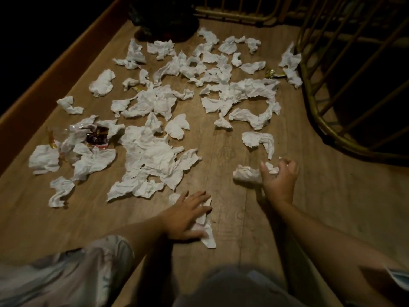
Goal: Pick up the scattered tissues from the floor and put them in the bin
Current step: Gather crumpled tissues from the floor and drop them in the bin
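Note:
Several crumpled white tissues (152, 156) lie scattered over the wooden floor (225, 151). My left hand (188, 216) lies flat with spread fingers on one tissue (208, 235) near me. My right hand (278, 180) hovers over another crumpled tissue (245, 173), fingers curled around its right end, not closed. A dark bin (163, 16) stands at the far end of the floor, its top cut off by the frame.
A gold metal railing (321, 120) curves along the right side and the back. A wooden wall base (55, 69) runs along the left. Dark and yellow wrappers (97, 136) lie among the tissues at left. My knees are at the bottom.

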Action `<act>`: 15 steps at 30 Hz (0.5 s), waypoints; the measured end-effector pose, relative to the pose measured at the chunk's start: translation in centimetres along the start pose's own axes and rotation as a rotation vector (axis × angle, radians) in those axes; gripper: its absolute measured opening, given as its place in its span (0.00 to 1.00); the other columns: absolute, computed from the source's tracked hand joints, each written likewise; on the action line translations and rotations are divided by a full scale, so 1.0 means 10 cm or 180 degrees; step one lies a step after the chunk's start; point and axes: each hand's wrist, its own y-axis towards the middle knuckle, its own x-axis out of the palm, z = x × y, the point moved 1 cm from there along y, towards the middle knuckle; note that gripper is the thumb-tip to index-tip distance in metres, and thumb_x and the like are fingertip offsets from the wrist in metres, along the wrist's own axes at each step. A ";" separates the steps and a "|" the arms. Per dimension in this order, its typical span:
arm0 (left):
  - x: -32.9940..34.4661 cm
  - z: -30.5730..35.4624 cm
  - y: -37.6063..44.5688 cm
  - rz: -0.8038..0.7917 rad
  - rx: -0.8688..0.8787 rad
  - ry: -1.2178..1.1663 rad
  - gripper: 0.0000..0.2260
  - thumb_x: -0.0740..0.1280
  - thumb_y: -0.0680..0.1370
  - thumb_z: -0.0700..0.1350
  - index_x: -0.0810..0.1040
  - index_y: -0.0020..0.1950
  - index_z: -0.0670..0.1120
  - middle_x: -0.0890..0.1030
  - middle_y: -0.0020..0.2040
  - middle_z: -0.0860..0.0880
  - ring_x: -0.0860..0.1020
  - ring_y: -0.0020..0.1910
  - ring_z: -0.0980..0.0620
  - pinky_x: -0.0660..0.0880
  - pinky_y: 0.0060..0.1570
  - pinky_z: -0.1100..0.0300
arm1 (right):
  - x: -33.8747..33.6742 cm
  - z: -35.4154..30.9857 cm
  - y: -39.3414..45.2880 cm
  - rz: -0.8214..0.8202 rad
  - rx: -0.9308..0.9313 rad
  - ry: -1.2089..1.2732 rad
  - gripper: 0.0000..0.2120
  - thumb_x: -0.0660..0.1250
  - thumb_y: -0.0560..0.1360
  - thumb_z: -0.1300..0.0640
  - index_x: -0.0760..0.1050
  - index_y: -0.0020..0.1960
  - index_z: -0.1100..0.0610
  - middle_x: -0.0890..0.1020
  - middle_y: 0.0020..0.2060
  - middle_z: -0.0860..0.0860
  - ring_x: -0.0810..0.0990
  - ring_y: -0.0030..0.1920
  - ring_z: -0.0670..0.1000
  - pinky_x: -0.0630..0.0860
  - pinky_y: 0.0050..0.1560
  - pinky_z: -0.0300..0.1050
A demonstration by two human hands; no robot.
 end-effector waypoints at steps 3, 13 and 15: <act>0.27 0.10 -0.05 0.0172 -0.0586 0.0048 0.38 0.53 0.73 0.74 0.52 0.78 0.57 0.37 0.79 0.52 0.31 0.77 0.52 0.31 0.71 0.39 | 0.00 0.22 -0.04 -0.0090 -0.0085 -0.0557 0.26 0.65 0.74 0.37 0.76 0.57 0.60 0.67 0.69 0.55 0.65 0.68 0.57 0.68 0.66 0.55; 0.27 0.33 0.22 0.2688 -0.2043 -0.1942 0.21 0.62 0.72 0.25 0.76 0.59 0.44 0.72 0.67 0.50 0.65 0.69 0.58 0.60 0.71 0.66 | 0.30 0.62 -0.37 -0.0507 -0.0364 -0.0170 0.08 0.63 0.76 0.68 0.69 0.47 0.56 0.75 0.60 0.59 0.72 0.62 0.62 0.70 0.57 0.48; 0.10 0.30 0.31 0.2928 -0.2196 -0.2155 0.23 0.62 0.69 0.23 0.80 0.54 0.47 0.77 0.58 0.49 0.73 0.58 0.58 0.69 0.61 0.70 | 0.34 0.54 -0.40 -0.0542 -0.0543 0.0055 0.16 0.60 0.74 0.74 0.73 0.53 0.56 0.76 0.55 0.52 0.72 0.61 0.55 0.68 0.59 0.42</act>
